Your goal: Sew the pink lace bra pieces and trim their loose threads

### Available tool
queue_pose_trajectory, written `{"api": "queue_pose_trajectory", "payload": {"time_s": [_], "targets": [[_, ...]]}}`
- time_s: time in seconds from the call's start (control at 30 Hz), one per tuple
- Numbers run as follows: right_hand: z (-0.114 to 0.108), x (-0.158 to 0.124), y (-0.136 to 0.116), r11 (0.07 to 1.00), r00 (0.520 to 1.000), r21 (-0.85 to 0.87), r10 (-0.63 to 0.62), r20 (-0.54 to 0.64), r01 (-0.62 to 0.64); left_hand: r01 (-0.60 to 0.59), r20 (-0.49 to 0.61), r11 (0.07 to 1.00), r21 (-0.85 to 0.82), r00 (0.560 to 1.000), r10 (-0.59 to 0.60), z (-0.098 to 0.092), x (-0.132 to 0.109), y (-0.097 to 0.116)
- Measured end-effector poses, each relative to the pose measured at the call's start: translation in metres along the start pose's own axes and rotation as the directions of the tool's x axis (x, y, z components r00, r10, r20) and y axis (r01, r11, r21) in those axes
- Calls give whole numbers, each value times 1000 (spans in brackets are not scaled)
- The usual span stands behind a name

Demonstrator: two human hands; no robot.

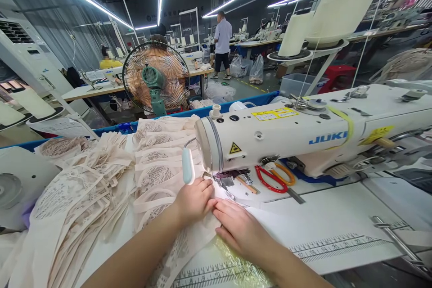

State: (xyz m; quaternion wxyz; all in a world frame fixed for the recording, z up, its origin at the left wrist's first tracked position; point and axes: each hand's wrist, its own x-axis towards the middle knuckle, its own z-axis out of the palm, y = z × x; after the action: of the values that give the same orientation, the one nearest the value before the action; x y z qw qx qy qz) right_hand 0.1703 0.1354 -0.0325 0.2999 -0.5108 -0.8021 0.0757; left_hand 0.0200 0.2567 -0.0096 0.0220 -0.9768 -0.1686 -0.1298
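A pale beige lace bra piece (199, 234) lies under the head of a white sewing machine (270, 132). My left hand (195, 200) is closed on its cloth, fingers curled, just left of the needle area. Close against it, my right hand (239, 225) pinches the near edge of the same piece, thumb below the fingers. The fingertips of both hands almost meet; the cloth between them is partly hidden. A light blue lever (188, 166) hangs right above my left hand. Crinkled yellowish clear film (236, 261) lies beneath my right wrist.
Stacked lace pieces (77, 202) and a row of similar bras (157, 157) lie left. Red-handled scissors (270, 180) rest by the machine arm. Ruler markings (330, 247) run along the table front. Beyond stand a fan (155, 78), thread cones (297, 33) and a standing person (222, 38).
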Motion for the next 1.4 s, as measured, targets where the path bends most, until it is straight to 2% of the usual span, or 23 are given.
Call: {"api": "queue_pose_trajectory", "payload": {"time_s": [0.27,0.43,0.53,0.6,0.73,0.87,1.03,1.2,1.4], "targets": [[0,9,2,999,999,-47,11,-32,-12,37,13,999,10,999,-37,3,3,-8],[-1,8,4,995,986,-92,-56,-160,41,-12,25,1000,24,1000,11,0,9,-20],[-4,5,6,992,970,-113,20,-243,-49,-38,51,999,21,998,37,-9,13,-23],[-5,2,7,983,960,-119,102,-263,-137,-64,61,998,12,996,63,-16,12,-17],[-6,1,8,978,958,-97,158,-239,-186,-124,97,990,-59,987,130,-23,3,10],[-6,2,5,978,965,-74,177,-193,-195,-138,76,990,-24,987,140,-15,-11,25],[-5,0,5,984,979,-74,152,-134,-163,-210,53,978,8,976,209,-13,-13,11],[-5,-1,6,983,985,-97,150,-88,-158,-232,60,973,3,971,231,-18,-6,-1],[-6,-1,6,975,982,-120,185,-29,-187,-252,64,968,-1,966,251,-13,-3,-9]]}}
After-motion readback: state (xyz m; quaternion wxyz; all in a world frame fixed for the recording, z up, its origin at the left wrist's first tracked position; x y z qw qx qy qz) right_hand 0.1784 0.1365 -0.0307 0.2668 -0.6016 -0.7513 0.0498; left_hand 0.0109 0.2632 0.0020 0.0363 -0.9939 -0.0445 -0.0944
